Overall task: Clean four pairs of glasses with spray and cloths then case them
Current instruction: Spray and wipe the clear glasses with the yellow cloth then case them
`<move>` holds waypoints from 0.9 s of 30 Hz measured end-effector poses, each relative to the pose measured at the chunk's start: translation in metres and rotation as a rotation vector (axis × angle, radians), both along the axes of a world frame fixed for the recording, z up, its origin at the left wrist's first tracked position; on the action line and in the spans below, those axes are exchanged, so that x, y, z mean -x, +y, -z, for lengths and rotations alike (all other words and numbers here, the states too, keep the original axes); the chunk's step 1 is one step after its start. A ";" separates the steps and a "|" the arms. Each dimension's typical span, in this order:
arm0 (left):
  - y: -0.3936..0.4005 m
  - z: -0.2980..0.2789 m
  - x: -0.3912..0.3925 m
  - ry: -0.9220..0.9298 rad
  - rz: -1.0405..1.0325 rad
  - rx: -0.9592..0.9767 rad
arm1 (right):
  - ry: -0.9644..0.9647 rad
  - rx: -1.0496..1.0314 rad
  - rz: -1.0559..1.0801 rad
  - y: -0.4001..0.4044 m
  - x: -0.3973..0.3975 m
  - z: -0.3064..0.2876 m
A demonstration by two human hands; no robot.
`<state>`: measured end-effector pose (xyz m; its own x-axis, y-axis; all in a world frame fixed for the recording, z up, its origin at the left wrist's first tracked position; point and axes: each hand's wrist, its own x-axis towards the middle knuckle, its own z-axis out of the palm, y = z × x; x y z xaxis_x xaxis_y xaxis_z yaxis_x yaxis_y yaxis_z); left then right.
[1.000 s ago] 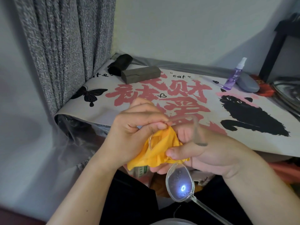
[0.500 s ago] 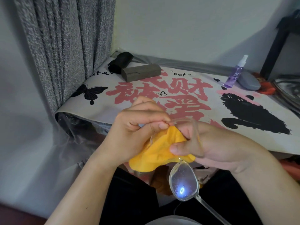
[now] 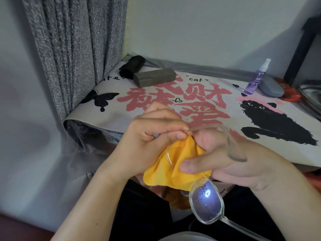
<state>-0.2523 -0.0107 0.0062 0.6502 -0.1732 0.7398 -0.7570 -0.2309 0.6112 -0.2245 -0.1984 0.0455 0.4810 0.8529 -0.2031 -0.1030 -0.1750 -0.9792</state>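
I hold the glasses (image 3: pixel 206 202) up in front of my lap, near the front edge of the table (image 3: pixel 121 117). My left hand (image 3: pixel 149 141) is curled, thumb and forefinger pinching the frame where one clear temple arm joins it. That arm runs out to the right and bends down over my right hand (image 3: pixel 225 160). My right hand holds the yellow cloth (image 3: pixel 177 164) bunched around one lens, its thumb pressed flat on the cloth from the front and its fingers curled behind it. A thin arc of lens rim shows through a fold of the cloth. The other lens hangs bare below my right thumb, speckled with droplets and catching a bright spot of light; its temple arm trails off to the lower right.

On the table's printed cover, well beyond my hands, a black pouch (image 3: pixel 132 66) and a grey case (image 3: pixel 154 77) lie touching at the back left. At the back right the purple spray (image 3: pixel 257 79) stands just beside a blue-grey case (image 3: pixel 271 87).
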 end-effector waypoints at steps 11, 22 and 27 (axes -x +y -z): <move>0.003 0.000 0.002 0.090 0.128 0.092 | 0.298 -0.161 -0.086 0.000 0.007 -0.004; 0.004 0.006 -0.002 0.119 0.035 0.026 | 0.116 -0.014 0.170 0.017 0.007 0.010; -0.004 0.009 -0.005 0.102 -0.053 0.052 | 0.035 -0.064 0.408 0.022 0.010 0.009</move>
<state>-0.2475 -0.0145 -0.0033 0.7295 -0.0994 0.6767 -0.6781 -0.2349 0.6965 -0.2347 -0.1761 0.0363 0.7759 0.6052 -0.1780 -0.1850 -0.0514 -0.9814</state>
